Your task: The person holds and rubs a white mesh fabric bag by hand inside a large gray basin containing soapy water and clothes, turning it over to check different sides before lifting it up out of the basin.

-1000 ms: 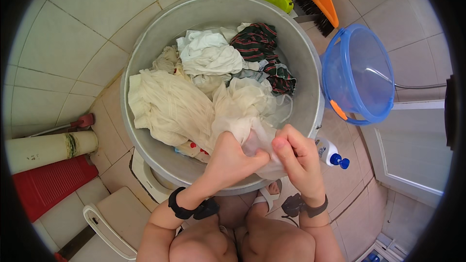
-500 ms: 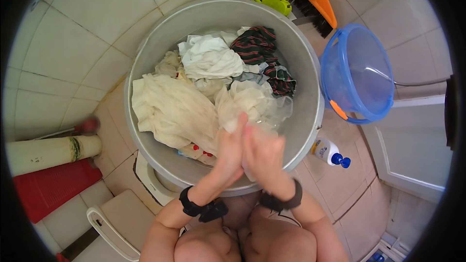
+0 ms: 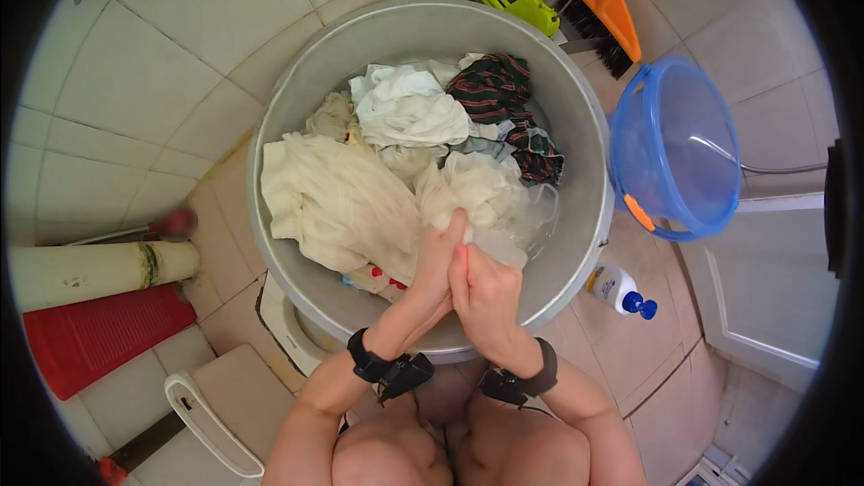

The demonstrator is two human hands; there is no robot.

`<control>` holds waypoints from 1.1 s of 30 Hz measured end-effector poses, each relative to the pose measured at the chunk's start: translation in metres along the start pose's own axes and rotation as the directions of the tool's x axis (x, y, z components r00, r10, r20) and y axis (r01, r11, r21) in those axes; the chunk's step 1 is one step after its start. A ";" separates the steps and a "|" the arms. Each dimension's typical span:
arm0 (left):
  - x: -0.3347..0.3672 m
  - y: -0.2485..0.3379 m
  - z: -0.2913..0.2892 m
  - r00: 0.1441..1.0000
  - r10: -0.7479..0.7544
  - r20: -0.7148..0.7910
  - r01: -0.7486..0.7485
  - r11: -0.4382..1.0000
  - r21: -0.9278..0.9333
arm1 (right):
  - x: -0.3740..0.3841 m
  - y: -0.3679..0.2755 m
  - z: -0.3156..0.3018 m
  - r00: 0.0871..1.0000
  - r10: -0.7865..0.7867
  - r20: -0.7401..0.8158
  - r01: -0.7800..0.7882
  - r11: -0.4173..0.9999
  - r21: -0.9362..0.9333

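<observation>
My left hand (image 3: 430,272) and my right hand (image 3: 490,295) press together over the near side of a large round metal basin (image 3: 589,252). Both are closed on a thin, sheer off-white cloth (image 3: 477,189), whose wet folds spread out beyond my fingers. Left of it lies a cream garment (image 3: 333,198). Farther back in the basin are a white cloth (image 3: 405,108) and a dark garment with red stripes (image 3: 490,90). A piece with red spots (image 3: 382,281) peeks out under the cream garment near my left wrist.
Right of the basin stand a blue bucket (image 3: 634,139) and a white bottle with a blue pump (image 3: 616,290). An orange broom (image 3: 612,13) and a green-handled dustpan (image 3: 533,13) lean behind. At left are a pale pipe (image 3: 99,270), a red ridged board (image 3: 112,337) and a beige lidded box (image 3: 234,400).
My hands have shifted slightly and the right one has turned, its knuckles now sharper where they were blurred. The whole view has slid a little, and the laundry lies much as before.
</observation>
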State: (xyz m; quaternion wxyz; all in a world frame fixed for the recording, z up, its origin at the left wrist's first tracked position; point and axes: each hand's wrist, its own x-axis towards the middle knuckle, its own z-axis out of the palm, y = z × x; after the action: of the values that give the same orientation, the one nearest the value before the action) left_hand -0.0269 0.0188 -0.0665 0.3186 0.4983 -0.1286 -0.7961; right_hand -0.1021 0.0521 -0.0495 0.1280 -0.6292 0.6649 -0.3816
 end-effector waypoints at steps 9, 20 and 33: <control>-0.012 0.036 0.002 0.983 0.110 0.147 -0.134 0.978 0.162 | 0.030 0.054 -0.036 0.836 0.450 0.313 -0.545 0.623 0.561; -0.018 0.075 -0.030 0.940 0.179 0.290 -0.156 0.983 -0.102 | -0.007 0.094 -0.045 0.889 0.191 0.415 -0.281 0.945 0.167; -0.029 0.120 -0.084 0.828 0.545 0.129 -0.453 0.787 -0.419 | 0.023 0.098 -0.060 0.955 0.091 0.281 -0.181 0.932 0.314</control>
State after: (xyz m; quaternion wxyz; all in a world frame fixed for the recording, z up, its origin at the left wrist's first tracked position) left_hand 0.1007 -0.0451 -0.0226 0.5887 0.2752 -0.1418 -0.7467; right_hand -0.2172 0.0434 -0.0672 0.3462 -0.5950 0.6096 -0.3931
